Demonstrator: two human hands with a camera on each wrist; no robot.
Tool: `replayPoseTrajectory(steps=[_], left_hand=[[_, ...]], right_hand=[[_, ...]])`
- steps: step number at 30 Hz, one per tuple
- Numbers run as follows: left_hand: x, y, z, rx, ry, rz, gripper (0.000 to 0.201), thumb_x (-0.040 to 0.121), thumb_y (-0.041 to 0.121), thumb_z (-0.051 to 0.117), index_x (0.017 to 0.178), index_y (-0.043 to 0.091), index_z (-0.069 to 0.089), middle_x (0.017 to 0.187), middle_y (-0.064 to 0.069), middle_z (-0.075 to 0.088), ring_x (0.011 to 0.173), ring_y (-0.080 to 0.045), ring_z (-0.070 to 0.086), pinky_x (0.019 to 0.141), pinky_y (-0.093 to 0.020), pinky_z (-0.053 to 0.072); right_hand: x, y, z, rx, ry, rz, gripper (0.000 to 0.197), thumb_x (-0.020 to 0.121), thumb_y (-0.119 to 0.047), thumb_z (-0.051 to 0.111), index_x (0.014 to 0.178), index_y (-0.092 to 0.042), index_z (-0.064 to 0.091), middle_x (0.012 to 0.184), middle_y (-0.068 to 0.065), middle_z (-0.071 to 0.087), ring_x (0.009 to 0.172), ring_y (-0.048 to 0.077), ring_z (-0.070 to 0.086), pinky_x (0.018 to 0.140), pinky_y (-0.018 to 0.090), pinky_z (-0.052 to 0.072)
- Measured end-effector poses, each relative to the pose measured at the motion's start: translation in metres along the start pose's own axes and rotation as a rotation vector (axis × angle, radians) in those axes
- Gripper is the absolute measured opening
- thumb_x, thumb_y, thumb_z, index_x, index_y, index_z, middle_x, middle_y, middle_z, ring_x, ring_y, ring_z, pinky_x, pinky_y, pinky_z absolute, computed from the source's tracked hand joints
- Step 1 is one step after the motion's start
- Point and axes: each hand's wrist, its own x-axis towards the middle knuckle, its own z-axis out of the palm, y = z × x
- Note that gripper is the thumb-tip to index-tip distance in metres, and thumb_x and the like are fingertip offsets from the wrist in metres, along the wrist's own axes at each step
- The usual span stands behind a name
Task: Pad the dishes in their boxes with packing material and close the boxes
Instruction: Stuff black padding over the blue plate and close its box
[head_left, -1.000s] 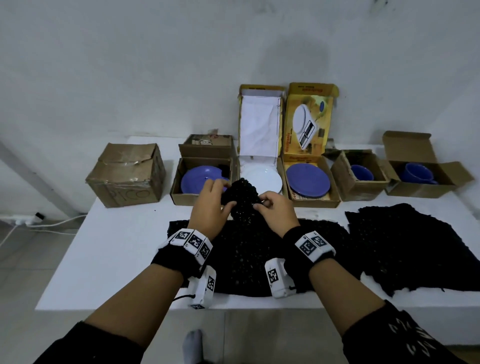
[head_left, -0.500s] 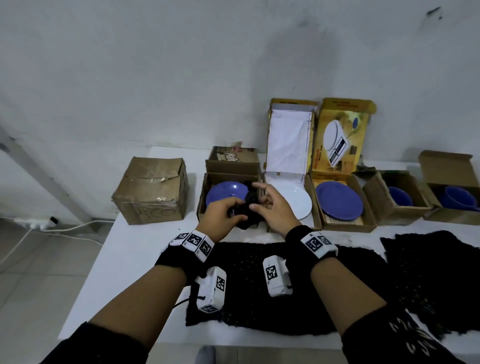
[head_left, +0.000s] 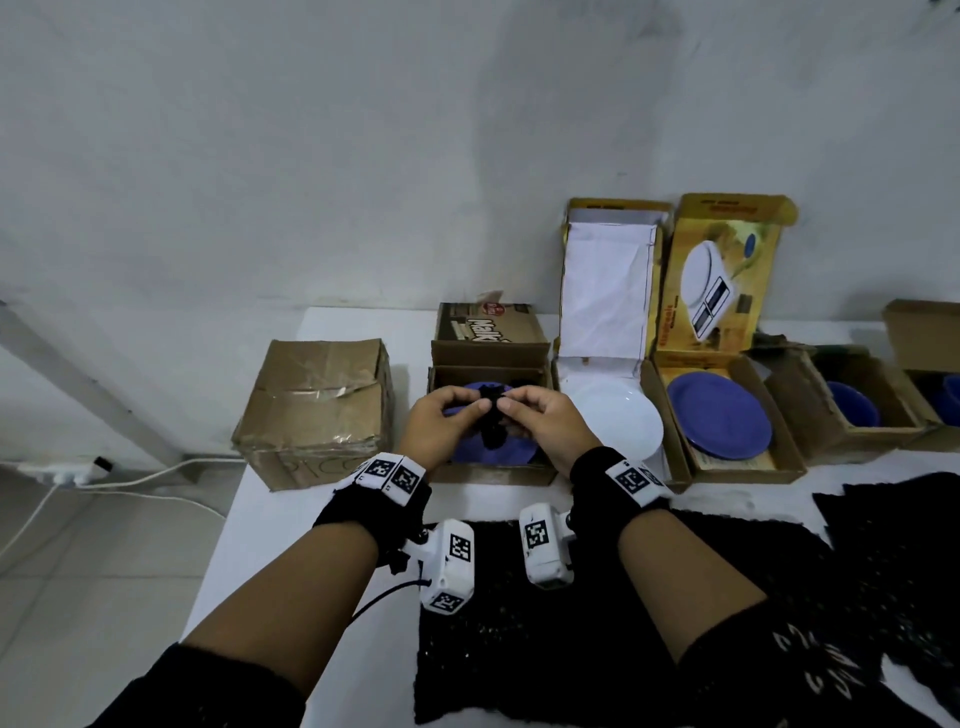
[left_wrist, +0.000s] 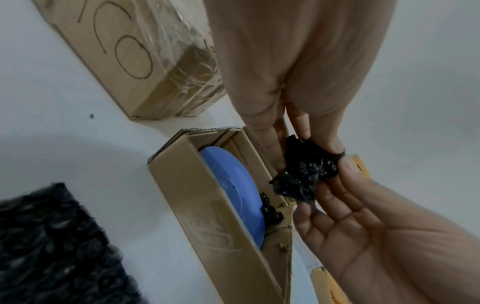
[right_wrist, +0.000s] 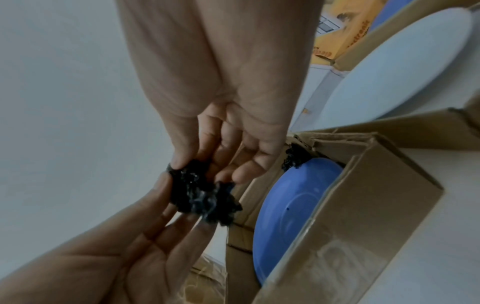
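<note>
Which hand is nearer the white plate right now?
Right. The right hand pinches the black wad just left of the white plate; the left hand is farther left, over the blue plate's box.

White power strip (head_left: 54, 475) on floor

Both forearms reach forward side by side, bare from dark sleeves pushed up near the elbows, each wrist wrapped in a black band with white tagged blocks. The left hand (head_left: 441, 426) and right hand (head_left: 545, 423) meet in front, knuckles up, fingertips turned toward each other. Each pinches the same small black wad (left_wrist: 306, 170) between thumb and forefinger. The remaining fingers (right_wrist: 249, 160) of the right hand hang loosely curled, and the left palm faces the right.
</note>
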Motion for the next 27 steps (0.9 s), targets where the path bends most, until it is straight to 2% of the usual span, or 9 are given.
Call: replayPoseTrajectory(steps=[2, 5, 8, 11, 14, 16, 19, 22, 27], left_hand=[[0.007, 0.0, 0.002, -0.031, 0.003, -0.021, 0.015, 0.081, 0.005, 0.07, 0.079, 0.017, 0.061, 0.08, -0.003, 0.062, 0.076, -0.019, 0.058, 0.077, -0.035, 0.052], [0.021, -0.002, 0.002, 0.107, 0.097, 0.058, 0.023, 0.076, 0.005, 0.075, 0.075, 0.021, 0.058, 0.078, 0.001, 0.061, 0.075, -0.015, 0.056, 0.078, -0.032, 0.049], [0.039, 0.0, -0.003, 0.275, 0.216, 0.136, 0.027, 0.075, 0.007, 0.075, 0.074, 0.023, 0.053, 0.08, -0.001, 0.06, 0.075, -0.015, 0.054, 0.075, -0.03, 0.045], [0.058, 0.0, -0.009, 0.441, 0.288, 0.221, 0.023, 0.073, 0.002, 0.071, 0.072, 0.019, 0.055, 0.085, -0.007, 0.059, 0.078, -0.017, 0.051, 0.076, -0.027, 0.04], [0.07, -0.003, -0.01, 0.577, 0.267, 0.229, 0.015, 0.071, -0.007, 0.062, 0.074, 0.008, 0.061, 0.088, -0.008, 0.05, 0.074, -0.019, 0.048, 0.068, -0.015, 0.03], [0.073, -0.007, -0.011, 0.646, 0.24, 0.228, 0.015, 0.071, -0.01, 0.059, 0.076, 0.004, 0.062, 0.09, -0.007, 0.048, 0.073, -0.018, 0.046, 0.065, -0.013, 0.028], [0.078, -0.014, -0.012, 0.749, 0.196, 0.244, 0.013, 0.074, -0.007, 0.059, 0.079, 0.003, 0.063, 0.095, -0.012, 0.055, 0.075, -0.023, 0.051, 0.069, -0.019, 0.033], [0.086, -0.019, -0.011, 0.896, 0.14, 0.266, 0.015, 0.08, 0.0, 0.058, 0.09, 0.004, 0.069, 0.106, -0.013, 0.059, 0.094, -0.03, 0.057, 0.079, -0.029, 0.042], [0.089, -0.026, -0.006, 1.313, 0.008, 0.213, 0.027, 0.093, 0.018, 0.045, 0.112, 0.019, 0.065, 0.117, -0.002, 0.061, 0.114, -0.026, 0.041, 0.09, -0.037, 0.034]], right_hand=[[0.008, 0.001, 0.004, -0.042, 0.035, 0.0, 0.005, 0.09, -0.004, 0.059, 0.09, -0.008, 0.056, 0.072, 0.005, 0.058, 0.059, 0.007, 0.057, 0.056, 0.013, 0.049], [0.02, 0.001, 0.006, -0.143, 0.154, -0.025, 0.016, 0.087, -0.003, 0.063, 0.084, -0.013, 0.051, 0.074, 0.007, 0.059, 0.051, 0.002, 0.058, 0.055, 0.015, 0.05], [0.024, 0.008, -0.007, -0.639, 0.35, -0.097, 0.019, 0.082, -0.013, 0.068, 0.099, -0.01, 0.059, 0.096, 0.009, 0.055, 0.08, 0.018, 0.055, 0.074, 0.022, 0.043], [0.021, 0.022, -0.023, -0.942, 0.303, 0.057, 0.039, 0.087, -0.022, 0.06, 0.122, -0.011, 0.046, 0.116, 0.016, 0.044, 0.098, 0.034, 0.054, 0.084, 0.038, 0.045], [0.022, 0.036, -0.027, -0.979, 0.228, 0.113, 0.036, 0.094, -0.025, 0.05, 0.125, -0.01, 0.041, 0.116, 0.017, 0.054, 0.1, 0.035, 0.057, 0.083, 0.039, 0.046], [0.024, 0.04, -0.027, -0.985, 0.219, 0.081, 0.032, 0.095, -0.024, 0.048, 0.123, -0.009, 0.042, 0.112, 0.016, 0.059, 0.099, 0.032, 0.059, 0.082, 0.037, 0.046], [0.023, 0.041, -0.03, -0.977, 0.201, 0.041, 0.03, 0.096, -0.024, 0.047, 0.12, -0.007, 0.042, 0.108, 0.016, 0.059, 0.097, 0.033, 0.059, 0.08, 0.036, 0.045], [0.021, 0.042, -0.03, -0.959, 0.17, 0.042, 0.031, 0.096, -0.025, 0.046, 0.12, -0.006, 0.041, 0.11, 0.018, 0.058, 0.098, 0.034, 0.058, 0.08, 0.038, 0.045], [0.019, 0.042, -0.032, -0.93, 0.156, 0.017, 0.031, 0.097, -0.028, 0.044, 0.118, -0.005, 0.043, 0.111, 0.019, 0.058, 0.099, 0.034, 0.057, 0.081, 0.036, 0.043]])
